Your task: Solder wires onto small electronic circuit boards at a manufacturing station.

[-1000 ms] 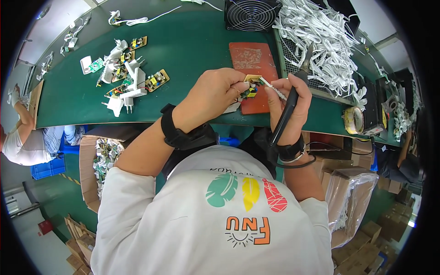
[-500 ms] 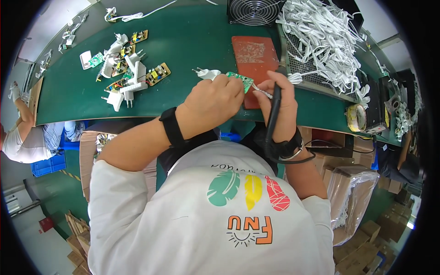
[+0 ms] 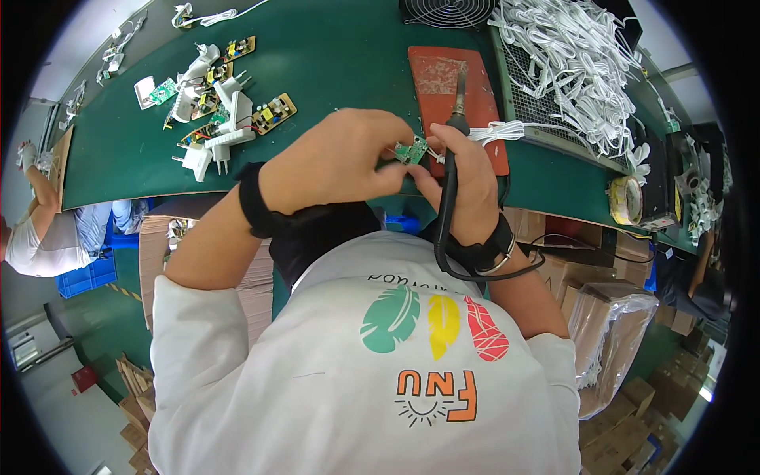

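My left hand (image 3: 336,162) is closed, its thumb and fingers pinching a small green circuit board (image 3: 411,150) by the left edge. My right hand (image 3: 469,186) grips a black-handled soldering iron (image 3: 449,182), its metal tip pointing away from me over a red-brown mat (image 3: 435,71). The right thumb and forefinger are close to the board's right edge, where a short white wire end shows. A bundled white cable (image 3: 499,131) lies on the mat just beyond that hand. Whether the wire touches the board is too small to tell.
White plugs (image 3: 235,111) and yellow-brown circuit boards (image 3: 274,113) are heaped at the left of the green table (image 3: 332,55). A mesh tray (image 3: 546,127) piled with white cables (image 3: 562,63) stands right, beyond tape rolls (image 3: 625,202). A black fan (image 3: 447,11) is at the back.
My left hand has rolled over, turning the board and hiding the white plug that showed beside it. The soldering iron has tilted, so its tip now shows over the mat.
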`<state>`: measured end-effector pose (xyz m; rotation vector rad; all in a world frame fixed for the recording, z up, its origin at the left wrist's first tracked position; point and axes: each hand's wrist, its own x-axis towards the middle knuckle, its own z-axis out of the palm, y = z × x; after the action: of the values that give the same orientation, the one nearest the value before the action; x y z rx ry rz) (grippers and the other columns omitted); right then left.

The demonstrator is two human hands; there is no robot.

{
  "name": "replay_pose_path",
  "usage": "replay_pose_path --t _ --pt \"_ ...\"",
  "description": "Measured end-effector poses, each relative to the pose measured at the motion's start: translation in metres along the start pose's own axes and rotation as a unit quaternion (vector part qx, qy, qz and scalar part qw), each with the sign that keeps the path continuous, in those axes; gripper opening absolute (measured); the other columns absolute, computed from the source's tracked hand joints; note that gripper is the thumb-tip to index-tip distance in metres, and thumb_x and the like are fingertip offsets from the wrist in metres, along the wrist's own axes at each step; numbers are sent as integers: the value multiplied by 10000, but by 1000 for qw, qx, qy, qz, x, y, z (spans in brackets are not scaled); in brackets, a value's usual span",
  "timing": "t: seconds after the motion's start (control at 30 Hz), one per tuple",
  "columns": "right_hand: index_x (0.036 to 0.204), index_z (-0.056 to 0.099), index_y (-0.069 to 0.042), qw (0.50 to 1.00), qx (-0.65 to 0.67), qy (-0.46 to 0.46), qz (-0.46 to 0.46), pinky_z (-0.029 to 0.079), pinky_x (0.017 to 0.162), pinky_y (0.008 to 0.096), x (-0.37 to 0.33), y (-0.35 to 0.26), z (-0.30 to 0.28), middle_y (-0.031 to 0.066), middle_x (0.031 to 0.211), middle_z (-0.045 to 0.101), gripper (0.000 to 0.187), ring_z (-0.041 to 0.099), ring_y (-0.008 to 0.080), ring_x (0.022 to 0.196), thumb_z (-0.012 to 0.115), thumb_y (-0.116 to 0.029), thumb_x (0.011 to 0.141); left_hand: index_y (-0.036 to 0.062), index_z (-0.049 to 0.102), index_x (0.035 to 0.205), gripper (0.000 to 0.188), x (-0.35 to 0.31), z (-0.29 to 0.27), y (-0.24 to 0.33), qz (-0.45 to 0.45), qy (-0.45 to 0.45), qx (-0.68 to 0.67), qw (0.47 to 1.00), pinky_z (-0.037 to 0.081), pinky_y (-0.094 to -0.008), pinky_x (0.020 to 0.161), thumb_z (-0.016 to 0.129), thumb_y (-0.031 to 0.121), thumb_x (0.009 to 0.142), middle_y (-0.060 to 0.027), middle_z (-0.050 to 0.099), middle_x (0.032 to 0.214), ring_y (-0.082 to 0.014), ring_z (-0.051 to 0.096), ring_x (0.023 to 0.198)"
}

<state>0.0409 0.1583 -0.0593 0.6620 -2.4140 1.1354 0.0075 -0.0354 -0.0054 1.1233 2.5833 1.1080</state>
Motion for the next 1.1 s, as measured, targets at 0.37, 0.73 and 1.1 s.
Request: replay_pose_path --t 0.37,0.73,1.1 --pt "1161 508 -22 998 42 15 33 475 692 297 1 -2 -15 98 879 596 475 586 183 769 702 -107 735 2 564 850 119 6 49 -6 -109 216 -35 970 463 -305 636 619 36 750 -110 566 813 -220 578 731" --pt "914 606 26 989 131 42 57 344 550 221 -12 -9 -51 44 672 510 195 451 98 593 512 -29 753 -6 542 770 60 13 51 -7 -121 216 -23 969 469 -307 640 583 9 729 -119 579 841 -237 603 789" --pt "876 603 20 984 157 -9 80 326 535 226 -3 -9 -55 28 664 479 165 412 92 574 529 -35 739 -6 552 742 63 14 53 -5 -103 205 3 973 473 -308 635 604 28 731 -125 574 895 -242 604 796"
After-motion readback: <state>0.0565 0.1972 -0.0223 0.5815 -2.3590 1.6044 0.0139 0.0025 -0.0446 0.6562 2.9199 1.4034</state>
